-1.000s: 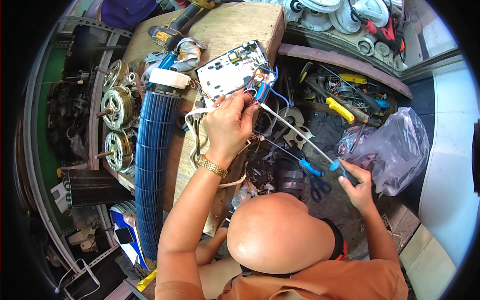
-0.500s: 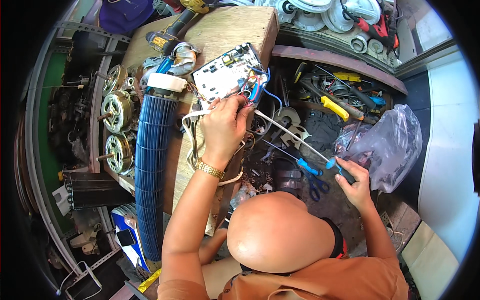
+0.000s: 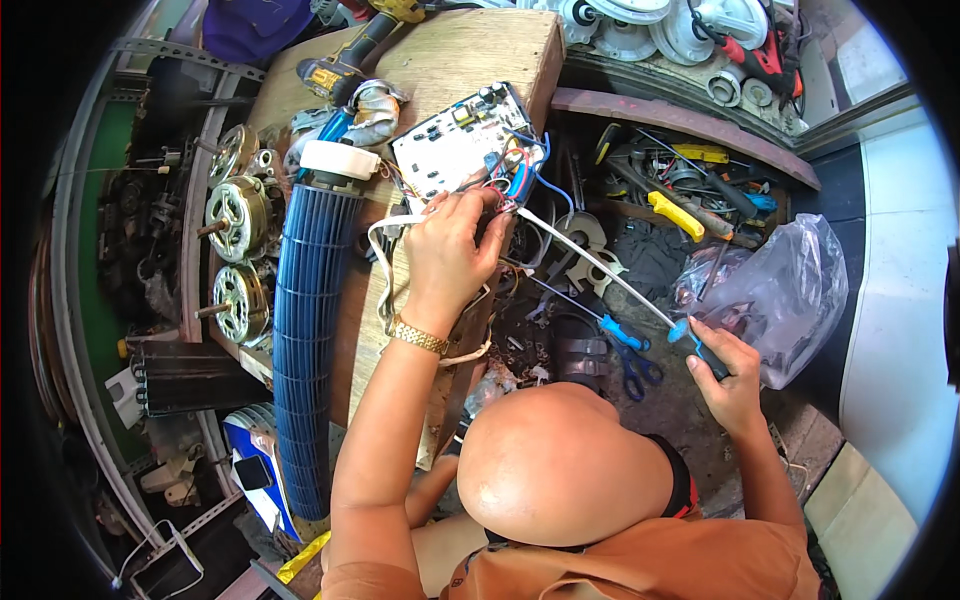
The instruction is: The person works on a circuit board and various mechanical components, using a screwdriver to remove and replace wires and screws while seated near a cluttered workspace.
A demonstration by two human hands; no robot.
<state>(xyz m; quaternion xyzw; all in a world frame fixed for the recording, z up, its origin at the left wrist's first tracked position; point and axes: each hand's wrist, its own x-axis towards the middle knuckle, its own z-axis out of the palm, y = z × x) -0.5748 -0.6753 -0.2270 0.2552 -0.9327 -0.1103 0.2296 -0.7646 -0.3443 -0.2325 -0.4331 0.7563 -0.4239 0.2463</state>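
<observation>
A white circuit board (image 3: 450, 145) with coloured wires (image 3: 515, 180) lies on a wooden plank (image 3: 470, 50). My left hand (image 3: 450, 250), with a gold watch at the wrist, is closed on the wires at the board's near edge. My right hand (image 3: 725, 375) grips the blue handle of a long tool (image 3: 600, 268). Its pale shaft runs up and left, and its tip sits by the wires next to my left fingers. A bare head (image 3: 565, 460) fills the lower middle of the view.
A blue ribbed blower wheel (image 3: 310, 320) lies left of the plank, with two motors (image 3: 235, 255) beside it. A clear plastic bag (image 3: 785, 285), blue scissors (image 3: 635, 365), a yellow-handled tool (image 3: 675, 215) and a cordless drill (image 3: 345, 55) lie around.
Both hands keep their grips and places. My left fingers shift slightly on the wires, and the whole view has drifted a little.
</observation>
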